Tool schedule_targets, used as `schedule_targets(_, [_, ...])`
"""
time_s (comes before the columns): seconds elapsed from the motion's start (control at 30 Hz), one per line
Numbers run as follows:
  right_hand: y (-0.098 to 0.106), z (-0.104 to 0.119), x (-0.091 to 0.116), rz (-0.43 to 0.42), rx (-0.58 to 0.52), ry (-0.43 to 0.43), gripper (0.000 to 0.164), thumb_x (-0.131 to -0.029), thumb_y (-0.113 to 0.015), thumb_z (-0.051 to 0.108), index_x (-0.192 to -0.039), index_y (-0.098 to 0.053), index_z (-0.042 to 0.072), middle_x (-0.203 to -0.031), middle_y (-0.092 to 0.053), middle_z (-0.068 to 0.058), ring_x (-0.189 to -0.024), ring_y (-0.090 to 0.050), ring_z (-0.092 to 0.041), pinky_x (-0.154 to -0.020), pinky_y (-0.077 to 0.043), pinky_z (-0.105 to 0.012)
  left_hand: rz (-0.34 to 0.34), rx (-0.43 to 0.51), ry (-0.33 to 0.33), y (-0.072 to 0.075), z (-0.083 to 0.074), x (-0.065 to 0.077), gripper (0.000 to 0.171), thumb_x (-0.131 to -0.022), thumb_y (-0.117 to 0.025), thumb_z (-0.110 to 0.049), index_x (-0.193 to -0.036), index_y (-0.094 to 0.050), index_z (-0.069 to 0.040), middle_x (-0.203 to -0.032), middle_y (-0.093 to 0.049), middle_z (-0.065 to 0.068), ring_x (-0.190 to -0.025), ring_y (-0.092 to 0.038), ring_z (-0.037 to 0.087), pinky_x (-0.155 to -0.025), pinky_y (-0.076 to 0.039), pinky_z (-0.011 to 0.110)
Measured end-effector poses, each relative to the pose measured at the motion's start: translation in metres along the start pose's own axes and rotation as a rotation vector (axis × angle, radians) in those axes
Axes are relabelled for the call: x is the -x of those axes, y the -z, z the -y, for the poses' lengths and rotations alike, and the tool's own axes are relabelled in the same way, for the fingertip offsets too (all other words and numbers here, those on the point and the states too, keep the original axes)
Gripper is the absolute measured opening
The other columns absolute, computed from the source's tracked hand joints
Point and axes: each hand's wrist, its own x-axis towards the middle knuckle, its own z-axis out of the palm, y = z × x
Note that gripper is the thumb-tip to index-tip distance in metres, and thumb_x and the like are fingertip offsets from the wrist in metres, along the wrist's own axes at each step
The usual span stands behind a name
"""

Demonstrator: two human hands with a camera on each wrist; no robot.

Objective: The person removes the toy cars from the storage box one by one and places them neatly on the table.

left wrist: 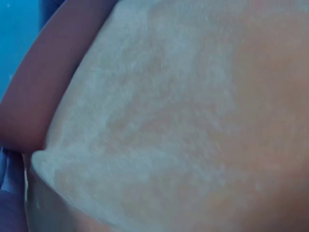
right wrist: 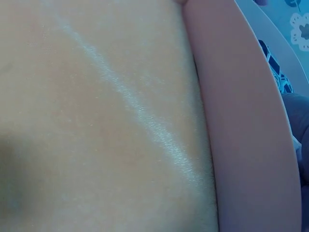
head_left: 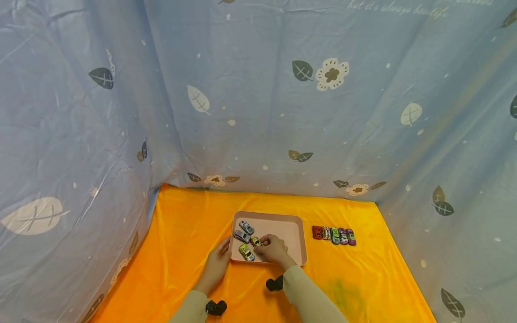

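A pink tray (head_left: 282, 229) lies on the orange cloth. My left hand (head_left: 218, 264) holds its left edge at the near corner; the tray's side (left wrist: 48, 77) also shows in the left wrist view. Inside the tray, my right hand (head_left: 274, 250) pinches a small yellow toy car (head_left: 256, 241). Close to it lie a silver-white toy car (head_left: 247, 227), a grey-purple toy car (head_left: 242, 236) and a yellow-green toy car (head_left: 246, 252). In the right wrist view the tray wall (right wrist: 241, 116) hides most of the right hand (right wrist: 298, 116).
To the right of the tray, several toy cars stand side by side in a row, a red car (head_left: 317, 232) at the left end and a purple car (head_left: 351, 237) at the right. Blue patterned curtains (head_left: 258, 89) enclose the orange cloth (head_left: 194, 215) at the back and sides.
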Motion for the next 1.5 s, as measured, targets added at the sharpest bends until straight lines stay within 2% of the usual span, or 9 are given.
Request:
schedule_targets(0.23, [-0.002,-0.001,0.005,-0.018,0.011,0.008,0.031,-0.079,-0.08,0.032,-0.1,-0.066,0.014,-0.086,-0.054,0.002,-0.088,-0.042,-0.025,-0.075,-0.028,-0.045,0.028,0.098,0.122,-0.001,0.006,0.001,0.049,-0.103,-0.047,-0.012,-0.151,-0.036,-0.012,-0.149,-0.041,0.013,-0.134,-0.04,0.029,-0.104,-0.041,0.035])
schedule_targets(0.47, [-0.005,-0.003,0.005,-0.079,0.054,0.054,0.028,-0.08,-0.077,0.029,-0.1,-0.069,0.013,-0.086,-0.058,0.002,-0.087,-0.046,-0.023,-0.078,-0.03,-0.046,-0.037,0.081,0.136,0.001,0.0,0.003,0.046,-0.101,-0.053,-0.014,-0.146,-0.045,-0.013,-0.141,-0.05,0.013,-0.128,-0.048,0.028,-0.1,-0.045,0.034])
schedule_targets(0.6, [-0.003,-0.002,0.006,-0.168,0.005,0.104,0.026,-0.082,-0.075,0.023,-0.101,-0.068,0.008,-0.087,-0.058,0.0,-0.083,-0.05,-0.019,-0.078,-0.032,-0.044,-0.037,0.086,0.155,0.004,0.001,0.003,0.046,-0.1,-0.055,-0.016,-0.145,-0.047,-0.016,-0.138,-0.053,0.011,-0.125,-0.051,0.025,-0.099,-0.047,0.033])
schedule_targets(0.7, [0.006,0.0,0.01,-0.228,-0.087,0.136,0.025,-0.084,-0.074,0.016,-0.104,-0.066,0.004,-0.091,-0.056,-0.005,-0.081,-0.05,-0.02,-0.078,-0.038,-0.04,-0.029,0.088,0.169,0.005,0.003,0.002,0.046,-0.1,-0.056,-0.017,-0.145,-0.048,-0.017,-0.139,-0.053,0.009,-0.125,-0.051,0.024,-0.1,-0.045,0.035])
schedule_targets(0.83, [0.024,0.001,0.014,-0.25,-0.17,0.148,0.026,-0.085,-0.074,0.012,-0.108,-0.064,0.003,-0.097,-0.054,-0.009,-0.084,-0.049,-0.021,-0.072,-0.048,-0.031,-0.046,0.034,0.153,0.005,0.004,0.002,0.046,-0.099,-0.057,-0.019,-0.144,-0.049,-0.016,-0.138,-0.054,0.009,-0.127,-0.049,0.024,-0.104,-0.042,0.04])
schedule_targets(1.0, [0.049,-0.005,0.018,-0.3,-0.236,0.146,0.029,-0.085,-0.074,0.008,-0.11,-0.063,0.001,-0.098,-0.056,-0.008,-0.084,-0.052,-0.02,-0.067,-0.048,-0.022,-0.068,0.006,0.149,0.004,0.005,0.003,0.044,-0.098,-0.059,-0.019,-0.142,-0.052,-0.018,-0.136,-0.056,0.004,-0.128,-0.048,0.02,-0.105,-0.04,0.041])
schedule_targets(1.17, [0.065,-0.014,0.022,-0.362,-0.27,0.129,0.03,-0.085,-0.073,0.006,-0.111,-0.062,-0.003,-0.1,-0.056,-0.013,-0.084,-0.049,-0.022,-0.064,-0.044,-0.021,-0.082,0.017,0.15,0.006,0.005,0.003,0.044,-0.098,-0.06,-0.02,-0.141,-0.053,-0.018,-0.136,-0.057,0.002,-0.127,-0.049,0.019,-0.105,-0.041,0.039])
schedule_targets(1.33, [0.075,-0.027,0.027,-0.381,-0.293,0.085,0.037,-0.087,-0.072,0.009,-0.119,-0.058,-0.001,-0.111,-0.052,-0.015,-0.089,-0.048,-0.025,-0.069,-0.046,-0.024,-0.076,0.034,0.144,0.006,0.006,0.003,0.044,-0.099,-0.058,-0.02,-0.142,-0.052,-0.016,-0.137,-0.055,0.004,-0.128,-0.048,0.021,-0.104,-0.041,0.04])
schedule_targets(1.5, [0.087,-0.046,0.033,-0.396,-0.253,0.045,0.037,-0.09,-0.07,0.014,-0.12,-0.055,-0.001,-0.11,-0.054,-0.016,-0.093,-0.049,-0.027,-0.075,-0.046,-0.03,-0.065,0.051,0.155,0.005,0.007,0.004,0.044,-0.099,-0.058,-0.021,-0.142,-0.052,-0.019,-0.137,-0.055,0.002,-0.127,-0.049,0.019,-0.103,-0.042,0.038])
